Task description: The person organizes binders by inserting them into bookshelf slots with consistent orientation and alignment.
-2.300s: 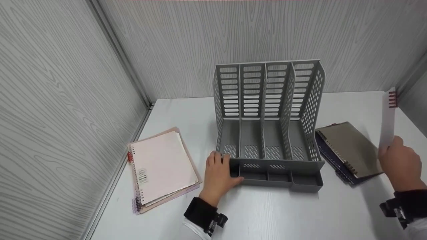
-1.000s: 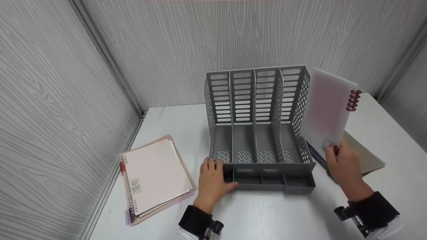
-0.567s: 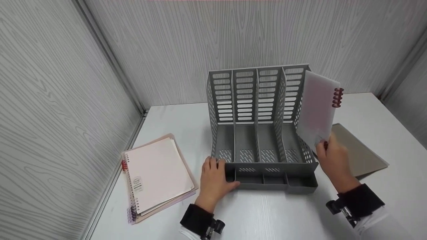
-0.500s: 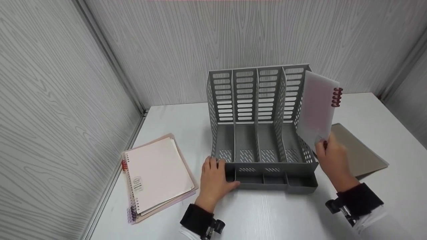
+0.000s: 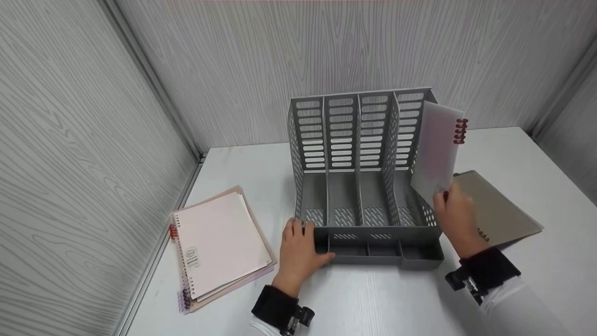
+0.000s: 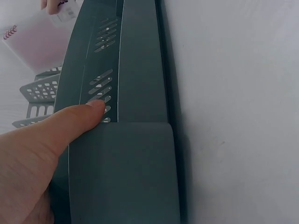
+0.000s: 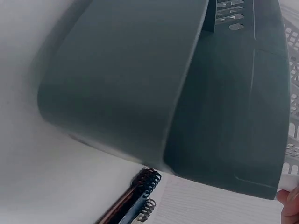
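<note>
My right hand (image 5: 457, 217) grips the lower edge of a spiral notebook (image 5: 436, 149) with a frosted cover, pinkish pages and red binding rings. It holds the notebook upright and slightly tilted at the rightmost slot of a grey desktop file organizer (image 5: 378, 231); whether they touch I cannot tell. My left hand (image 5: 301, 252) holds the organizer's front left corner, fingers hooked over the front wall and thumb over the small front tray. In the left wrist view the thumb lies across that tray (image 6: 124, 172). The right wrist view shows mostly the organizer's front right corner (image 7: 117, 84), with only fingertips at the edge.
On the left lies a stack of notebooks (image 5: 224, 242), a pale pink one on top. To the right of the organizer, partly behind my right forearm, lies a grey-brown notebook (image 5: 494, 205) over a dark one. Wood-grain panels (image 5: 261, 70) enclose the white table (image 5: 368, 298).
My right hand has carried the notebook leftward from the far right to the organizer's rightmost slot, its cover turning into view. My left hand has stayed on the organizer's corner.
</note>
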A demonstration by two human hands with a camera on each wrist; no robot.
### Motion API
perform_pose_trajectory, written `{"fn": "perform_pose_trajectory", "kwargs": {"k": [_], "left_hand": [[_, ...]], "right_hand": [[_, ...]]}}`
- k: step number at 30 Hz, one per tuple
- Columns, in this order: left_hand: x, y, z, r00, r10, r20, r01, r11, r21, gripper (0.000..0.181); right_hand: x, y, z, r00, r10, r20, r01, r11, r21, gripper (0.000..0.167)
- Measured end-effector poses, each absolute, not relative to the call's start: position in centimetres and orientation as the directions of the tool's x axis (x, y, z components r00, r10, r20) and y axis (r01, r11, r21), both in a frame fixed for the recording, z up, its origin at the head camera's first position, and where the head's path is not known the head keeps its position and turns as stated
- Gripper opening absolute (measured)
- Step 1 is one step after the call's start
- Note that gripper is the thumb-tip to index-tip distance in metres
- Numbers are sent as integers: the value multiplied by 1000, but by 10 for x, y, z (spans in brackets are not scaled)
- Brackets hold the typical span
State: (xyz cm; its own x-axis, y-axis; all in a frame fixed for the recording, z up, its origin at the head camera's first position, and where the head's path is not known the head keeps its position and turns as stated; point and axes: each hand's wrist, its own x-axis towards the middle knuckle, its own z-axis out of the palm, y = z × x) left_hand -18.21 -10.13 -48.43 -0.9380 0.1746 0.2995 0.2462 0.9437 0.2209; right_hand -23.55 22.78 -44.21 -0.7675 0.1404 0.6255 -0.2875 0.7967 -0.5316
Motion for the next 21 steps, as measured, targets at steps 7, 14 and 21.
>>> {"fn": "perform_pose_trajectory", "kwargs": {"k": [7, 14, 21], "left_hand": [[-180, -101, -485, -943, 169, 285, 241, 940, 240, 88], [-181, -100, -485, -943, 172, 285, 243, 940, 239, 88], [-183, -101, -483, -953, 161, 258, 229, 939, 258, 89]], "right_hand": [[-239, 225, -450, -829, 175, 532, -215, 778, -590, 25], [-244, 223, -451, -860, 197, 470, -165, 764, -623, 31], [-248, 221, -451, -876, 201, 438, -157, 739, -655, 36]]}}
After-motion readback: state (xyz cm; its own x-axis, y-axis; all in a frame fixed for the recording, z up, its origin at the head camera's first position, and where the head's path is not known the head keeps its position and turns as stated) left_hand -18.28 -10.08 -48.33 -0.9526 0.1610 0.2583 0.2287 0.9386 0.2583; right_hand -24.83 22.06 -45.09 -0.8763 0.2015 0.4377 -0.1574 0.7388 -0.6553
